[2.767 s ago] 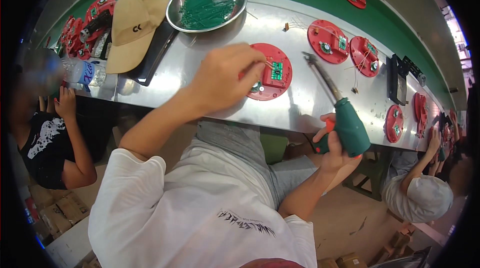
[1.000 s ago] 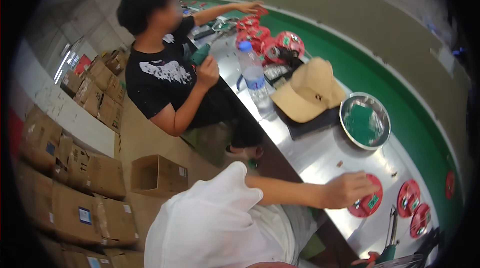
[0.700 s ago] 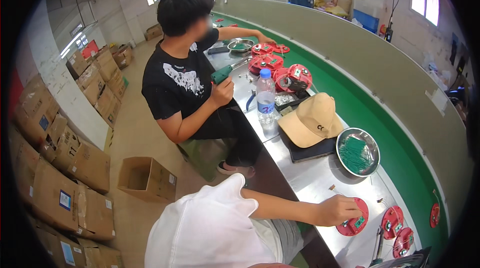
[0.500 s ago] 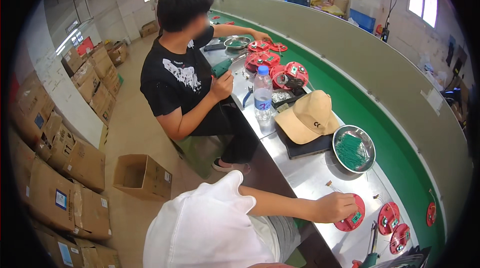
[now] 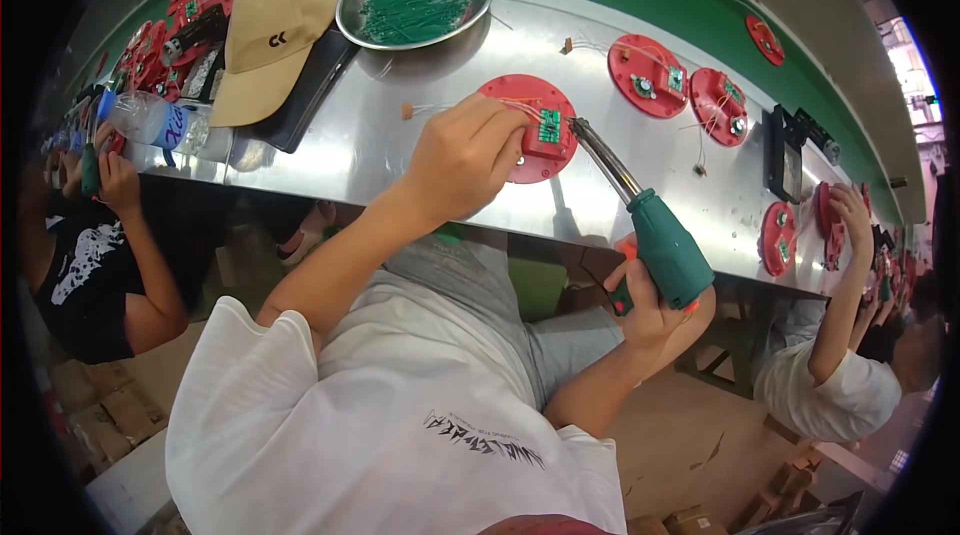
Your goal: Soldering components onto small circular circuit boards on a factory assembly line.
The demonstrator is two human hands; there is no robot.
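Note:
A round red plastic disc [image 5: 530, 167] lies on the metal bench in front of me, with a small green circuit board [image 5: 549, 127] on it. My left hand [image 5: 465, 157] reaches over the disc's left side, its fingers pinched on thin pale wires [image 5: 520, 104] that run to the board. A small brown connector [image 5: 407, 112] sticks out beyond that hand. My right hand [image 5: 652, 303] is wrapped round a green soldering gun [image 5: 668, 240]. Its metal tip points up and left, close beside the board's right edge; whether it touches cannot be told.
A steel bowl of green strips [image 5: 350, 10] stands behind, beside a tan cap [image 5: 270, 45] on a black case. More red discs [image 5: 648, 75] with wires lie to the right. A water bottle [image 5: 165, 125] lies left. Co-workers [image 5: 830, 375] sit on both sides, hands at the bench.
My view has swung from the left-hand co-worker to the bench before me. The left hand stays at the red disc. The soldering gun, earlier at the lower edge, now shows fully with its tip near the board.

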